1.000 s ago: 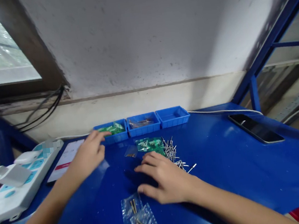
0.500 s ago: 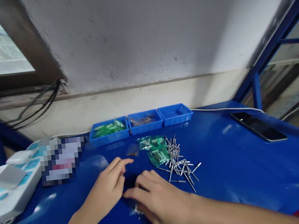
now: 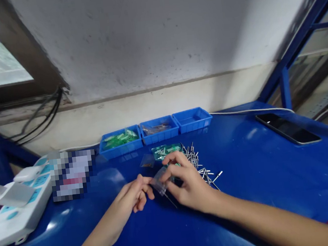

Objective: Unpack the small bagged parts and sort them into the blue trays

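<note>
My left hand (image 3: 135, 195) and my right hand (image 3: 185, 183) meet over the blue table (image 3: 261, 175). Both pinch a small clear plastic bag (image 3: 159, 182) held between them just above the surface. Right behind my right hand lies a loose pile of several metal pins (image 3: 200, 168). A green packet (image 3: 165, 151) and a small clear packet (image 3: 147, 161) lie just beyond the hands.
Three small blue bins (image 3: 159, 130) stand in a row at the back; the left holds green packets, the middle clear ones. A white power strip (image 3: 16, 203) is at the left, a black phone (image 3: 289, 128) at the right, a white cable behind.
My left hand came back from the left bin to the table's middle. My right hand picked a clear bag up off the table, and both hands now hold it.
</note>
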The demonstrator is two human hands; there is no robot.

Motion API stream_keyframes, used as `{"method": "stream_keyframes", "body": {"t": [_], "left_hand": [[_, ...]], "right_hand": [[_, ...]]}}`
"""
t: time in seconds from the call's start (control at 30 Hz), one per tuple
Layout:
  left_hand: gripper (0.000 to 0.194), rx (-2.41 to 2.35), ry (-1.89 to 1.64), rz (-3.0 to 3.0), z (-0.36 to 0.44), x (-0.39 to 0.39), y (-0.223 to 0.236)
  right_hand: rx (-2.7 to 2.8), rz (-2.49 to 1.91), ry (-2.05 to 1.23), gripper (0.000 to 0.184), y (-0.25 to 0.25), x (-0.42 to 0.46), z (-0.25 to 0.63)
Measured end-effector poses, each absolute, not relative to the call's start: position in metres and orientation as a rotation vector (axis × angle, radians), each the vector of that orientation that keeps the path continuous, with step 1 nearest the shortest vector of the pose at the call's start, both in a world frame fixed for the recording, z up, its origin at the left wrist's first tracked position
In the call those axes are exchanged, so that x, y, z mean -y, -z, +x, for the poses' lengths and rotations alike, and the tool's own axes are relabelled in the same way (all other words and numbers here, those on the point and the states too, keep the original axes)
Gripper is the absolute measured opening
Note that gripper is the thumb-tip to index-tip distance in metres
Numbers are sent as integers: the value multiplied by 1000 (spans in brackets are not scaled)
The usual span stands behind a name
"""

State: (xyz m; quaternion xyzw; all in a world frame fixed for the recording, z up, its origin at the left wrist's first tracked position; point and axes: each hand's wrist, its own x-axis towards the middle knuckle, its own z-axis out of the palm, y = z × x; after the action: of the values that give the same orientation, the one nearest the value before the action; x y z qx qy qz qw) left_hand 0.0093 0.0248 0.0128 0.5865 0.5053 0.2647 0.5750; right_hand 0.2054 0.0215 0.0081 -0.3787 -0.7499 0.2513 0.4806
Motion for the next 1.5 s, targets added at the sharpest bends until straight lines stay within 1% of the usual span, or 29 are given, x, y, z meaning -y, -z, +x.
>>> {"method": "stream_keyframes", "body": {"t": [0.13, 0.2, 0.27, 0.33, 0.37, 0.43, 0.47, 0.5, 0.6, 0.67, 0.77, 0.8, 0.83, 0.97, 1.07, 1.1, 1.2, 1.23, 1.3, 1.4, 1.43, 1.5], "left_hand": [[28, -1098, -660, 1394, 7, -25, -14], [20, -1126, -790, 1534, 8, -24, -13], [13, -1195, -986, 1781, 7, -22, -11], [6, -1196, -1136, 2111, 6, -21, -9], [10, -1155, -1161, 2277, 5, -20, -8], [20, -1035, -1122, 2525, 4, -19, -7], [23, -994, -1084, 2581, 4, -18, -7], [23, -982, -1038, 2589, 5, -18, -7], [15, -1045, -856, 2387, 9, -18, -10], [14, -1076, -765, 2141, 11, -19, -10], [31, -1099, -819, 1778, 12, -20, -7], [33, -1109, -845, 1707, 12, -21, -6], [32, -1121, -867, 1676, 12, -21, -6], [15, -1221, -1028, 1913, 11, -21, -8], [11, -1228, -1103, 2184, 12, -19, -10], [12, -1217, -1078, 2241, 12, -18, -9], [16, -1273, -902, 2365, 14, -19, -5], [19, -1319, -830, 2412, 14, -19, -3], [30, -1383, -689, 2513, 13, -20, 0], [42, -1322, -517, 2632, 12, -21, 3], [43, -1292, -473, 2649, 11, -22, 3], [38, -1272, -431, 2651, 10, -22, 3]], "right_hand": [[1987, -887, -446, 28, -9, -5, 200], [1981, -940, -429, 31, -12, -2, 198], [1951, -1044, -459, 28, -17, -4, 198], [1908, -1144, -632, 18, -23, -8, 199], [1872, -1160, -784, 19, -25, -11, 199], [1766, -1124, -1100, 28, -27, -15, 199], [1709, -1101, -1196, 30, -26, -16, 198], [1666, -1093, -1226, 28, -24, -16, 198], [1698, -1096, -1036, 17, -18, -15, 198], [1804, -1012, -867, 16, -16, -13, 200], [1970, -822, -679, 20, -16, -11, 204], [2010, -783, -646, 21, -16, -11, 205], [2030, -771, -633, 22, -16, -11, 205], [1878, -902, -782, 19, -13, -12, 201], [1737, -943, -861, 33, -9, -13, 197], [1745, -948, -835, 33, -9, -14, 197], [1830, -953, -612, 14, -16, -16, 201], [1828, -939, -488, 11, -23, -18, 205], [1744, -881, -168, 14, -40, -24, 216], [1492, -768, 376, 27, -69, -44, 238], [1423, -748, 528, 30, -76, -53, 244], [1445, -782, 713, 28, -81, -72, 254]]}}
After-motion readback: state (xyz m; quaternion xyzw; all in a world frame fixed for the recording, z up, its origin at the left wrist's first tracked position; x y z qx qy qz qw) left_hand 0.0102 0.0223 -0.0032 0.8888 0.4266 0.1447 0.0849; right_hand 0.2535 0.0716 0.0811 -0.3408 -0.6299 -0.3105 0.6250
